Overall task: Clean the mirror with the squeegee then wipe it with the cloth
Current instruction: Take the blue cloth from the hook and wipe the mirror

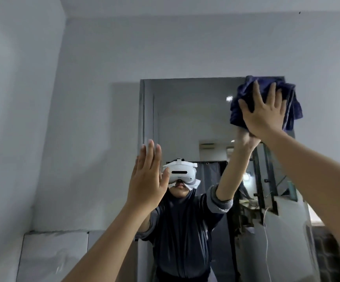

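- right hand (264, 115) flat, fingers spread, pressing dark blue cloth (267, 98) against mirror (185, 119) at its top right corner
- left hand (146, 180) open, palm flat, empty, at mirror's left edge
- person's reflection with white headset (180, 173) shows in glass
- grey wall (83, 78) around mirror

Under the right hand (264, 117) the cloth (246, 94) looks soft and matt, a dark blue crumpled fabric. Beside it the mirror (195, 110) is smooth, glossy glass. Left of the left hand (146, 180) the wall (83, 98) is matt painted.
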